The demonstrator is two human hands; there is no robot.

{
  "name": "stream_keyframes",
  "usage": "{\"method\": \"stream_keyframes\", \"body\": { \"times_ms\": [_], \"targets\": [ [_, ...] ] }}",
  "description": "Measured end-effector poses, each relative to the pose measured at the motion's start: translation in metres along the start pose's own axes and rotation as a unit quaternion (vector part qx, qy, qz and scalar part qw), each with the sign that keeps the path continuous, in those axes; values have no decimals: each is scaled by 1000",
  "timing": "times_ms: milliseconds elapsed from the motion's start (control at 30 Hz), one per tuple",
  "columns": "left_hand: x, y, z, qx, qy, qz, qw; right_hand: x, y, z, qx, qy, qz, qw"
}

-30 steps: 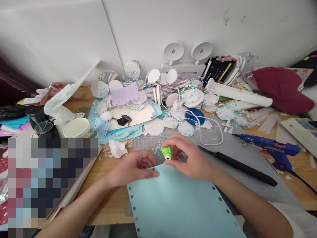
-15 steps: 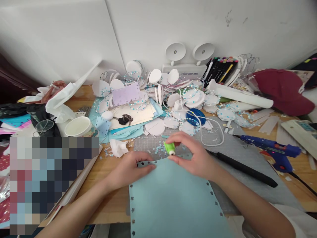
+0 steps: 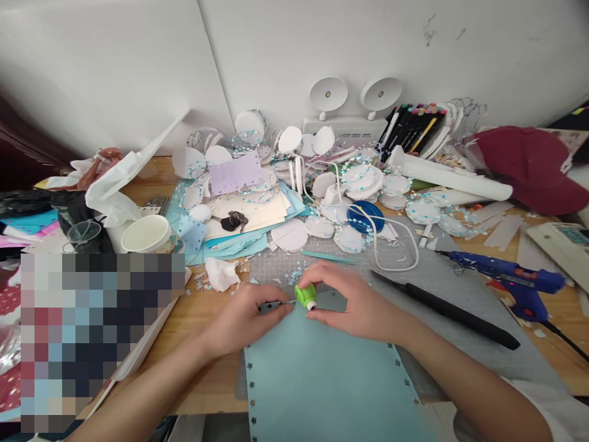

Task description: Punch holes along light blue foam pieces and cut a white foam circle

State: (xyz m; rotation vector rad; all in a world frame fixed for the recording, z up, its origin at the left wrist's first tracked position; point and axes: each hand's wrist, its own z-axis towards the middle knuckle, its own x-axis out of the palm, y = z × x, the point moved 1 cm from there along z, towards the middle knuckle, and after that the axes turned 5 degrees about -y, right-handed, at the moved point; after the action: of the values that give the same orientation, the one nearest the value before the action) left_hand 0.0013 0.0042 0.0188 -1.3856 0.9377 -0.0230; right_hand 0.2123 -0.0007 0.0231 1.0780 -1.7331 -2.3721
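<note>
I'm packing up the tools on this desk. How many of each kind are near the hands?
Small green paper punch: 1
Blue hot glue gun: 1
Long black-handled tool: 1
White paper cup: 1
Light blue paper sheet: 1
Total: 5

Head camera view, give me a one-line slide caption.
Right hand holds small green paper punch at light blue star-punched paper sheet, left hand steadying.
</note>
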Motion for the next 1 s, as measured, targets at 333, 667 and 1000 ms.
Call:
{"method": "stream_keyframes", "body": {
  "times_ms": [333,667,1000],
  "targets": [
    [0,1,1,9,-6,2,1000,0,-1,-1,-12,7,-8,1000],
    [0,-1,0,17,-10,-5,1000,0,-1,-2,-4,4,-17,1000],
    [0,1,0,14,-15,0,1000,-1,-1,-1,-23,9,-54,998]
  ]
}}
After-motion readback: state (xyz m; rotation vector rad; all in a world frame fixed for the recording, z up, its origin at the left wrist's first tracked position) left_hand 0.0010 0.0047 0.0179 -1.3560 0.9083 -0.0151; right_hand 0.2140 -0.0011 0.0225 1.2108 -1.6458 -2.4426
